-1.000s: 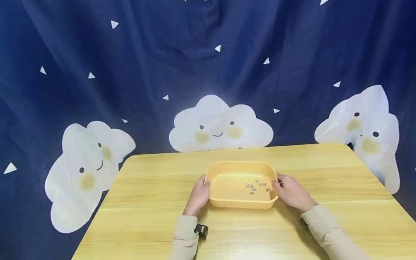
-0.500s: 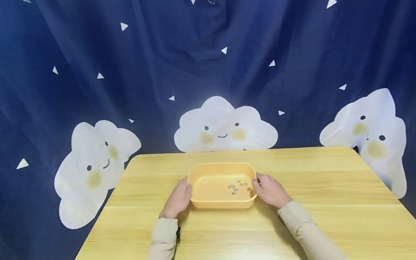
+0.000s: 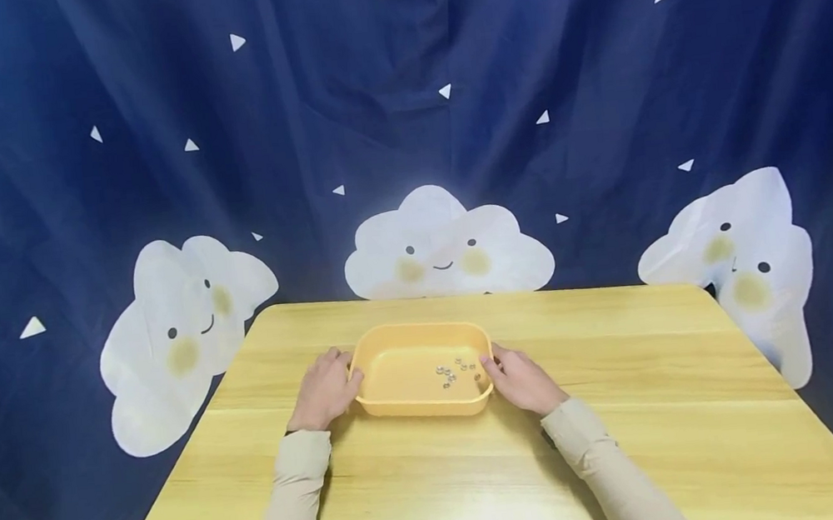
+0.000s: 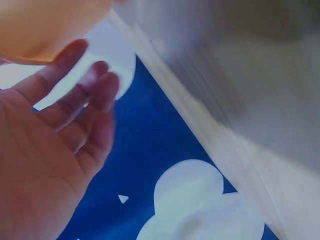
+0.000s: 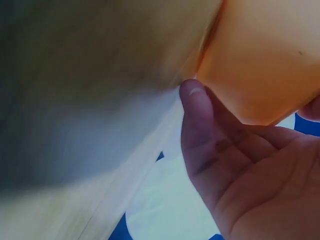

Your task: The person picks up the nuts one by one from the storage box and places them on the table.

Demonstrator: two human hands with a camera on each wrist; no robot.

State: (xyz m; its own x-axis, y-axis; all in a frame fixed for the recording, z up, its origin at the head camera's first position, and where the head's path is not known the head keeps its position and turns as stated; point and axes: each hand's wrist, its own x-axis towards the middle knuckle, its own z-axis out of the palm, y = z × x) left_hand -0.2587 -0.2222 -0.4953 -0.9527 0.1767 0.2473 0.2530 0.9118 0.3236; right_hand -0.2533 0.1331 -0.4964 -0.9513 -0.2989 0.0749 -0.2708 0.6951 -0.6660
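A shallow yellow plastic tray (image 3: 401, 413) is over the middle of the wooden table. Several small, shiny, silvery pieces (image 3: 450, 377) lie inside it, toward its right end. At the tray's right end my right hand (image 3: 522, 381) grips the wall, thumb over the rim and fingers outside. The right wrist view shows those fingers (image 5: 197, 115) against the tray's orange-looking outer wall (image 5: 255, 65). My left hand (image 3: 324, 390) is at the left end with its thumb at the rim. Its other fingers (image 4: 102, 90) are loosely bent and spread beside the tray in the left wrist view.
The light wooden table (image 3: 664, 403) has a rounded far edge and a bright reflection near the front. Behind it hangs a dark blue curtain (image 3: 284, 139) printed with white clouds and triangles.
The tray has shifted left across the table, with both hands at its ends and the small pieces inside. My left hand's fingers have loosened from the tray's left wall.
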